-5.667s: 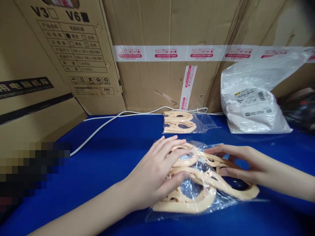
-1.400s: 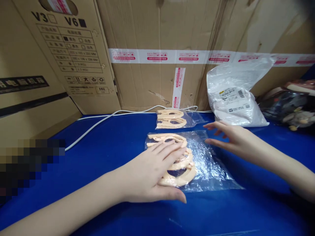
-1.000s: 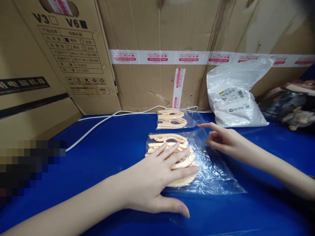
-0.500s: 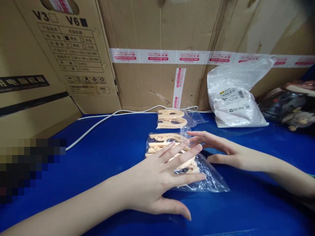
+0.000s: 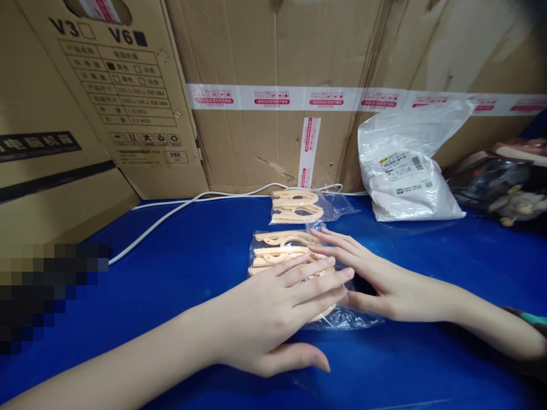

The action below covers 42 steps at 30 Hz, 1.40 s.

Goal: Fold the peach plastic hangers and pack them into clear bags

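A clear plastic bag of peach-coloured folding hangers (image 5: 267, 252) lies flat on the blue surface, in the middle of the view. My left hand (image 5: 277, 313) rests over its lower part, palm down, fingers stretched and thumb apart, hiding several of the pieces. From the right, my right hand (image 5: 380, 279) reaches onto the bag's right side with fingers extended and thumb spread; its fingertips lie on or just over the plastic. Neither hand grips anything. Just behind lies a second clear bag with similar peach hangers (image 5: 294, 214).
Cardboard boxes (image 5: 239, 142) stand along the back and left. A white cable (image 5: 158, 230) runs across the blue tabletop (image 5: 179, 256). At the back right is a white plastic parcel bag (image 5: 410, 188), with a dark bag and plush toy (image 5: 519, 205) beside it.
My right hand has moved left and down onto the bag's right side. The fingers of my left hand have drawn closer together, and the bag's loose right end is gathered in.
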Each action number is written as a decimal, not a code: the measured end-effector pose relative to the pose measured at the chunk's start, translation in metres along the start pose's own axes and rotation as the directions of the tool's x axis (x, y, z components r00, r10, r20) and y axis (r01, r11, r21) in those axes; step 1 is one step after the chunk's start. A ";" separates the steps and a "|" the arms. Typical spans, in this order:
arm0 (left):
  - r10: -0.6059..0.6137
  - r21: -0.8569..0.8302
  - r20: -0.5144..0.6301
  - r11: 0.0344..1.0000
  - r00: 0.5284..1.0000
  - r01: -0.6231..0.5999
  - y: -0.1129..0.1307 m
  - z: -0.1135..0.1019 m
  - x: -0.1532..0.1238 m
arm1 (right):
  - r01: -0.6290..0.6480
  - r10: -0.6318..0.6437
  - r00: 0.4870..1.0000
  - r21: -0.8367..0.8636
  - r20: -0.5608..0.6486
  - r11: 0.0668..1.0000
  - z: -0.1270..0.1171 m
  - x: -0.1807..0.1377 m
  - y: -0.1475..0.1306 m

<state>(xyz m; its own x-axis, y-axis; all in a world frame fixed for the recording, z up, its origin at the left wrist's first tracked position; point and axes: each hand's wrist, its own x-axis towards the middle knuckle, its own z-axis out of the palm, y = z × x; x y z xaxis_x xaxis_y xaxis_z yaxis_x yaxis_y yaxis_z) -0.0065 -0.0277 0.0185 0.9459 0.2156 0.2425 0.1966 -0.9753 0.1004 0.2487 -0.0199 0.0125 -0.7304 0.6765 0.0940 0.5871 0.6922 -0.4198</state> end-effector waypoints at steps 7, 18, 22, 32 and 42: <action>0.130 0.082 -0.086 0.989 0.988 -0.123 0.002 0.007 0.001 | -0.047 0.048 0.998 -0.045 0.033 0.998 0.000 0.002 0.000; 0.130 0.112 -0.111 0.987 0.985 -0.117 0.001 0.012 0.002 | -0.076 0.087 0.992 -0.120 0.088 0.990 -0.010 0.009 -0.005; 0.114 0.110 -0.104 0.989 0.988 -0.102 0.002 0.013 0.002 | 0.090 -0.067 0.993 -0.241 0.101 0.966 -0.024 0.027 -0.004; 0.069 0.059 -0.085 0.996 0.994 -0.064 0.001 0.013 0.002 | 0.109 -0.116 0.992 -0.128 -0.045 0.986 -0.004 0.041 0.016; 0.030 0.050 -0.063 0.998 0.998 -0.027 0.000 0.012 0.001 | 0.100 -0.117 0.980 -0.109 -0.164 0.989 0.009 0.039 0.013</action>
<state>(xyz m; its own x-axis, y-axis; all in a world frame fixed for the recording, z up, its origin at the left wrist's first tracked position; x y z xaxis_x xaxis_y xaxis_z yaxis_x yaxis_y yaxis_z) -0.0024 -0.0276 0.0072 0.9333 0.1886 0.3056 0.1837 -0.9820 0.0451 0.2244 0.0132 0.0030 -0.7268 0.6231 0.2889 0.5458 0.7793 -0.3077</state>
